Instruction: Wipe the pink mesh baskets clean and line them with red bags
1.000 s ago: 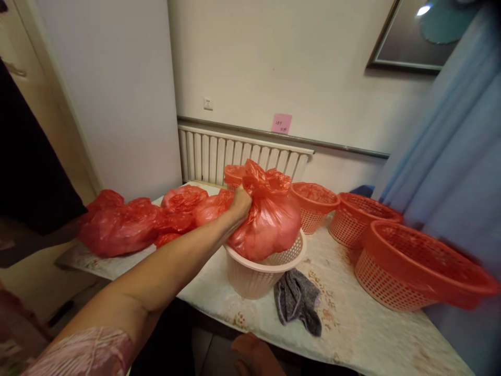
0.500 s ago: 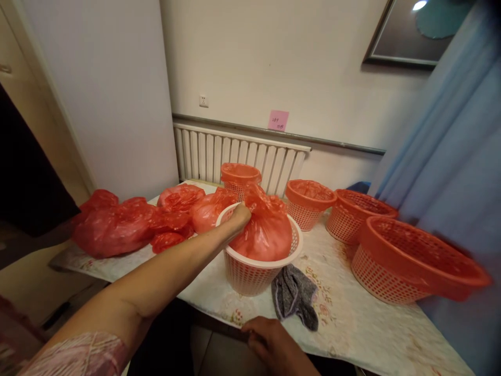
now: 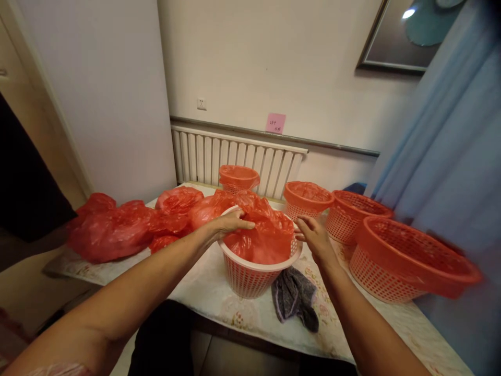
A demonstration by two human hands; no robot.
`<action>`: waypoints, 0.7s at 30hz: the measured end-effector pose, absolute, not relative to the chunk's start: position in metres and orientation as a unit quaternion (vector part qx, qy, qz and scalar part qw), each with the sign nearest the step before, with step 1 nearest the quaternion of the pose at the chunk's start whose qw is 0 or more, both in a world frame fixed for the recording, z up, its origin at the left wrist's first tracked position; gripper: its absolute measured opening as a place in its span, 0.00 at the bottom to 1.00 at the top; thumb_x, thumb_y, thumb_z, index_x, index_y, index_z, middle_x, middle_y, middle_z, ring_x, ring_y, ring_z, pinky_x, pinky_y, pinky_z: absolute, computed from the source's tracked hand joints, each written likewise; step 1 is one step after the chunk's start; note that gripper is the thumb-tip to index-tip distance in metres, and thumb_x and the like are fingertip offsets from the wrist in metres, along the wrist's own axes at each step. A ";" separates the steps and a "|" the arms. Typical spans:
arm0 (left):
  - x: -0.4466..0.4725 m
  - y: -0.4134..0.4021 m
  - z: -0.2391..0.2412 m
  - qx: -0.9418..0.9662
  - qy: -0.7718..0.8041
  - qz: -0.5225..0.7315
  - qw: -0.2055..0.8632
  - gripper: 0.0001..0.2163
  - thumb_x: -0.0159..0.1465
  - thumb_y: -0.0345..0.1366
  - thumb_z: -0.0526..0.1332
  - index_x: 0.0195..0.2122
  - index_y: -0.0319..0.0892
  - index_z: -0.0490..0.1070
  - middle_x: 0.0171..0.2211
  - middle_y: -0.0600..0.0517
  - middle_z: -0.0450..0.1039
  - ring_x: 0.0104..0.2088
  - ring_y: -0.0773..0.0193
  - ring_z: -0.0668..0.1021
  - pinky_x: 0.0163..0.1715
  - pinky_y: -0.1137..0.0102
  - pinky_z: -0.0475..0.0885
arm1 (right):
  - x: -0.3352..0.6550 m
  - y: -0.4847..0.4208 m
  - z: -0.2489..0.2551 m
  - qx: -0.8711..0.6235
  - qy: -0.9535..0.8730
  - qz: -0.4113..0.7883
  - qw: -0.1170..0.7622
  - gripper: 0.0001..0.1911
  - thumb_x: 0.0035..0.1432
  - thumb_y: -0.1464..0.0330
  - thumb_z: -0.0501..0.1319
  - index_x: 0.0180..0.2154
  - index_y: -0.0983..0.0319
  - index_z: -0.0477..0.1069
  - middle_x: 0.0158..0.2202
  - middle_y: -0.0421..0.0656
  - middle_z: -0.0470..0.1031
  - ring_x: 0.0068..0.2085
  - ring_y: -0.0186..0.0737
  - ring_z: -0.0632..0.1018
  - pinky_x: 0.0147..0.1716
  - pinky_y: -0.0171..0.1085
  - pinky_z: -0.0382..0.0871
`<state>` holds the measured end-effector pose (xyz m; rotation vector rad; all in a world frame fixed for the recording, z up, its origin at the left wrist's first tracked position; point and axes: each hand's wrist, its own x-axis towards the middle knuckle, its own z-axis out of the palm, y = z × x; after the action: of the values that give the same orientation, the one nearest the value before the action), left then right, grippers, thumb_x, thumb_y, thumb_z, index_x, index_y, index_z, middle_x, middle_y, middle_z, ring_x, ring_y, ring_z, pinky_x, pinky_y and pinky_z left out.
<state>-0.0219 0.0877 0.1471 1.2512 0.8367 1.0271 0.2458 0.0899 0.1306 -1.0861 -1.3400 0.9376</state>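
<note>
A white perforated basket [image 3: 250,274] stands on the table with a red plastic bag [image 3: 264,237] pushed down inside it. My left hand [image 3: 229,224] lies on the bag at the basket's far-left rim, fingers stretched flat over the plastic. My right hand [image 3: 315,237] is at the basket's right rim, fingers spread and open, touching or nearly touching the bag's edge.
A heap of red plastic bags [image 3: 125,224] lies at the table's left end. Several orange baskets [image 3: 407,263] stand along the back and right, some lined with red bags. A grey cloth [image 3: 295,303] lies in front of the white basket. A radiator [image 3: 235,159] runs behind; a blue curtain [image 3: 450,156] hangs right.
The bag has gone down from above the basket into it. My left hand let go of its gathered top and now lies flat. My right hand rose from below the table edge to the rim.
</note>
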 end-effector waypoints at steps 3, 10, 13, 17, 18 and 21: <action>-0.023 0.086 0.156 0.510 0.359 0.469 0.625 0.14 0.54 0.43 0.69 0.39 0.42 0.76 0.39 0.43 0.78 0.38 0.54 0.79 0.33 0.66 0.73 | 0.227 0.101 0.133 -0.445 -0.603 0.468 0.468 0.25 0.51 0.53 0.61 0.46 0.64 0.70 0.33 0.43 0.74 0.27 0.32 0.73 0.24 0.31 0.67; -0.016 0.100 0.161 0.426 0.422 0.568 0.563 0.04 0.56 0.30 0.65 0.27 0.41 0.71 0.23 0.50 0.74 0.24 0.64 0.74 0.27 0.70 0.70 | 0.201 0.093 0.126 -0.385 -0.661 0.487 0.422 0.26 0.40 0.69 0.59 0.46 0.68 0.72 0.16 0.28 0.57 0.17 0.23 0.57 0.18 0.26 0.48; -0.032 0.105 0.164 0.397 0.412 0.608 0.551 0.03 0.58 0.27 0.61 0.29 0.41 0.70 0.24 0.53 0.74 0.25 0.65 0.75 0.30 0.69 0.73 | 0.218 0.098 0.130 -0.390 -0.677 0.447 0.436 0.23 0.41 0.69 0.58 0.43 0.67 0.73 0.19 0.31 0.62 0.20 0.25 0.61 0.21 0.27 0.52; -0.071 0.109 0.168 0.330 0.410 0.672 0.521 0.06 0.60 0.25 0.56 0.30 0.42 0.67 0.25 0.54 0.74 0.26 0.66 0.76 0.33 0.68 0.75 | 0.264 0.107 0.147 -0.434 -0.677 0.309 0.507 0.21 0.43 0.66 0.60 0.41 0.67 0.74 0.25 0.37 0.70 0.24 0.30 0.67 0.24 0.30 0.60; -0.081 0.110 0.168 0.315 0.416 0.682 0.512 0.07 0.60 0.25 0.55 0.29 0.42 0.66 0.24 0.54 0.73 0.25 0.67 0.76 0.32 0.69 0.74 | 0.276 0.108 0.151 -0.446 -0.676 0.264 0.523 0.21 0.44 0.66 0.60 0.42 0.66 0.74 0.26 0.38 0.71 0.25 0.31 0.68 0.25 0.31 0.61; -0.101 0.115 0.167 0.291 0.431 0.701 0.487 0.07 0.57 0.23 0.56 0.26 0.42 0.64 0.18 0.55 0.69 0.20 0.67 0.73 0.26 0.71 0.73 | 0.302 0.103 0.161 -0.467 -0.686 0.115 0.546 0.18 0.49 0.67 0.58 0.42 0.64 0.75 0.30 0.42 0.74 0.28 0.34 0.72 0.30 0.35 0.66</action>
<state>-0.1006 0.1146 0.1673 0.7088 1.0492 1.7052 0.3022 0.1025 0.1610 -1.1073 -1.6266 0.2733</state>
